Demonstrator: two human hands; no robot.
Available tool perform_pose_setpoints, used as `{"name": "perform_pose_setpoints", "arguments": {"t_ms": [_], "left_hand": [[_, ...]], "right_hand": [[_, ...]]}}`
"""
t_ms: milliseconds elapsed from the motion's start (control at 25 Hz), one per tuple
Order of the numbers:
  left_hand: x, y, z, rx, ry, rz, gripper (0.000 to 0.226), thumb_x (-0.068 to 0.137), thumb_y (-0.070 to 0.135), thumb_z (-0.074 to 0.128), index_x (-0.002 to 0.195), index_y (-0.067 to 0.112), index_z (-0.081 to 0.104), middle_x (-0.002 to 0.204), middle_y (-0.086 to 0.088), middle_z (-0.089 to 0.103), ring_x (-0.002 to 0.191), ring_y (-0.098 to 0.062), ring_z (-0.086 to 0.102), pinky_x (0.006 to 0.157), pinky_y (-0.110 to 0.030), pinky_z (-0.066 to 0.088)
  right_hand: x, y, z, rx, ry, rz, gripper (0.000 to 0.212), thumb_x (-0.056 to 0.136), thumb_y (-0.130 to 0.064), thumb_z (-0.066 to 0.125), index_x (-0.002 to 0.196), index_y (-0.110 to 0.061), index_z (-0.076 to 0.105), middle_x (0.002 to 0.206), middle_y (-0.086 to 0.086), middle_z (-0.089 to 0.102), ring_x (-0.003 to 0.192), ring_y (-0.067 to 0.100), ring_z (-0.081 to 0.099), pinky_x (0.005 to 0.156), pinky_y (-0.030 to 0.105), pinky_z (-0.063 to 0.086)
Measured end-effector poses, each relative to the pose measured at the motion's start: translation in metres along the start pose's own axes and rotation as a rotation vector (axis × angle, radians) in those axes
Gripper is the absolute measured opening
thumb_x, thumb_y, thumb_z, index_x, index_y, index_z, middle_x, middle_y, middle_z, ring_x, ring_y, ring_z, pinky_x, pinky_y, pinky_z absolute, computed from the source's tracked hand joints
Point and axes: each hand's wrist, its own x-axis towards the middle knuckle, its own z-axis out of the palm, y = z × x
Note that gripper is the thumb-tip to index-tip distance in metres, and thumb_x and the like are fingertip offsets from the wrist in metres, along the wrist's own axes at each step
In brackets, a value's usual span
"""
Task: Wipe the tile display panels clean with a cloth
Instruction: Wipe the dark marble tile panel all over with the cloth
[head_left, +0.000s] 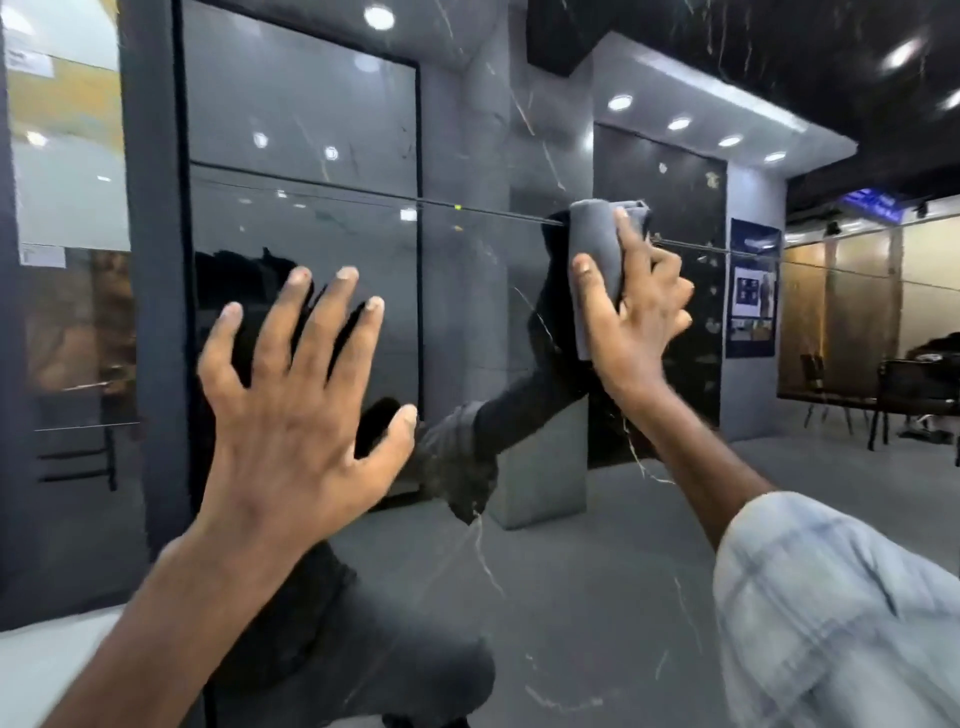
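Glossy dark panel (467, 322) filling showroom view; grey cloth (597, 249) pressing against it at horizontal seam, right hand (639, 322) gripping cloth. Left hand (296, 405) spreading fingers wide, holding nothing, well apart to left.

Dim, cool indoor light; round lamp reflections (379, 15) glare white on the glossy panel (311, 104); left hand (291, 415) and sleeve (831, 597) motion-blurred, frame edges bowed
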Motion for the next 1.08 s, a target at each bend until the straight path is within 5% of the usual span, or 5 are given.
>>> {"name": "perform_pose_setpoints", "arguments": {"t_ms": [80,240,400,600,1080], "left_hand": [[0.006,0.022,0.001,-0.038,-0.012,-0.033,0.080,0.090,0.055,0.052,0.154,0.007,0.046,0.171,-0.012,0.026,0.157,-0.036,0.022,0.119,-0.064,0.017],[0.020,0.065,0.014,-0.004,-0.077,-0.025,0.086,0.088,0.058,0.050,0.158,0.008,0.041,0.173,-0.011,0.020,0.159,-0.035,0.017,0.119,-0.067,0.016],[0.018,0.073,0.027,0.146,-0.136,-0.065,0.089,0.092,0.058,0.044,0.163,0.005,0.030,0.174,-0.012,0.014,0.160,-0.038,0.011,0.122,-0.068,0.006],[0.010,0.093,0.033,0.253,-0.166,-0.136,0.088,0.095,0.052,0.043,0.166,0.005,0.016,0.175,-0.016,0.005,0.161,-0.038,0.001,0.123,-0.072,0.005],[0.026,0.123,0.029,0.227,-0.242,0.018,0.075,0.091,0.054,0.052,0.160,0.026,0.038,0.173,-0.011,0.019,0.160,-0.035,0.016,0.119,-0.067,0.019]], "right_hand": [[-0.010,0.001,0.000,-0.044,-0.011,-0.041,0.073,0.089,-0.069,0.043,0.154,-0.038,0.046,0.139,0.010,0.050,0.123,0.034,0.045,0.102,0.054,0.038],[-0.018,0.013,-0.004,-0.067,-0.088,-0.706,0.063,0.091,-0.066,0.058,0.147,-0.038,0.055,0.144,0.004,0.054,0.118,0.028,0.048,0.093,0.048,0.030],[0.030,0.031,-0.002,0.025,0.030,-0.294,0.062,0.090,-0.069,0.056,0.146,-0.044,0.055,0.140,0.002,0.054,0.122,0.028,0.046,0.091,0.041,0.021],[0.017,0.041,0.014,0.054,0.057,-0.654,0.058,0.093,-0.063,0.057,0.145,-0.037,0.059,0.141,0.007,0.059,0.119,0.026,0.041,0.097,0.057,0.030],[0.017,0.045,0.013,0.118,0.020,-0.595,0.056,0.097,-0.061,0.051,0.147,-0.036,0.057,0.148,0.008,0.056,0.123,0.023,0.038,0.105,0.057,0.020]]}}
